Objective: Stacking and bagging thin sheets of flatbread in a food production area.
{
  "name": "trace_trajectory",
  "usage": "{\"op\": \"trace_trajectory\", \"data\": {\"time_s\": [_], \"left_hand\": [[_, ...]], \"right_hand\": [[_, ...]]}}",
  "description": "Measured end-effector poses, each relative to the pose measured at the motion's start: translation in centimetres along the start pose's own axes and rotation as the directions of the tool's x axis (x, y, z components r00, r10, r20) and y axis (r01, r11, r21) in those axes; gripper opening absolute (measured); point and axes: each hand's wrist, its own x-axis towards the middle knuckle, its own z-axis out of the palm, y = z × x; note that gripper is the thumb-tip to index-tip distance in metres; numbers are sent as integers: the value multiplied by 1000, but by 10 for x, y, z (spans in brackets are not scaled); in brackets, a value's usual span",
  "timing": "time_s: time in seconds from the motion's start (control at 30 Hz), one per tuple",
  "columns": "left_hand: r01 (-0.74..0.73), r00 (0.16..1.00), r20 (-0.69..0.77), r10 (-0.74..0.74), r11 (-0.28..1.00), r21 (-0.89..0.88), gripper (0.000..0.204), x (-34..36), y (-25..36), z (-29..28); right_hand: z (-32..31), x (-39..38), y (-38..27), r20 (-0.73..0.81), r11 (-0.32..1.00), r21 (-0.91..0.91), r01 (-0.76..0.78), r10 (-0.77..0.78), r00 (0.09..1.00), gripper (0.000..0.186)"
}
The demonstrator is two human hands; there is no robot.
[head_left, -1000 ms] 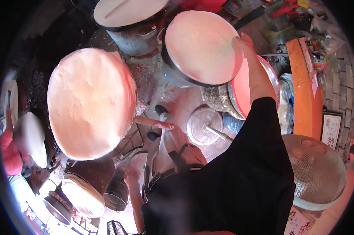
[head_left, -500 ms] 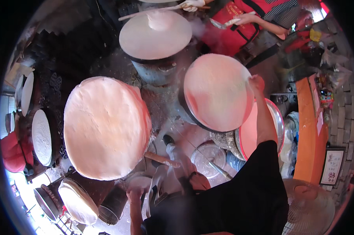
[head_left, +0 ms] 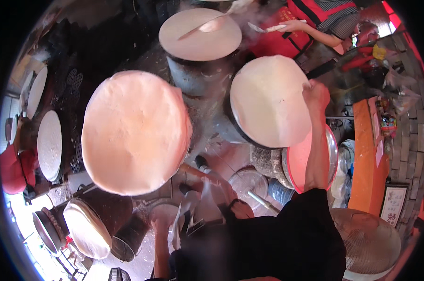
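Fingers of the right hand (head_left: 316, 96) pinched the edge of a thin round white sheet (head_left: 268, 100) lying over a dark round steamer pot (head_left: 235, 126). The left hand's (head_left: 161, 225) grip could not be told; it carried a larger round pale sheet (head_left: 134, 131).

Thin round white sheet (head_left: 268, 100), flat on griddle (head_left: 231, 122)

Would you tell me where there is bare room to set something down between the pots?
Little. One bare strip of floor runs between the big left sheet and the right pot. Every round top is covered by a sheet. By the feet, the bowl and tray crowd the ground.
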Motion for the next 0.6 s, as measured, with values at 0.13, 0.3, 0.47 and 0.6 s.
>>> {"op": "trace_trajectory", "data": {"time_s": [0.13,0.3,0.47,0.6], "left_hand": [[-88,986,144,90,996,-20,10,14,-12,-28],[-21,997,71,27,996,-91,6,3,9,-10],[-20,1000,19,23,987,-159,11,-7,-6,-36],[-55,996,57,66,982,-180,16,-9,-2,-49]], "right_hand": [[-73,0,-54,-60,987,-63,148,-152,987,26],[-173,-22,-146,-314,887,-240,394,-455,833,32],[-159,-169,-267,-491,593,-72,802,-721,489,10],[-89,-269,-311,-538,232,121,965,-802,260,9]]}}
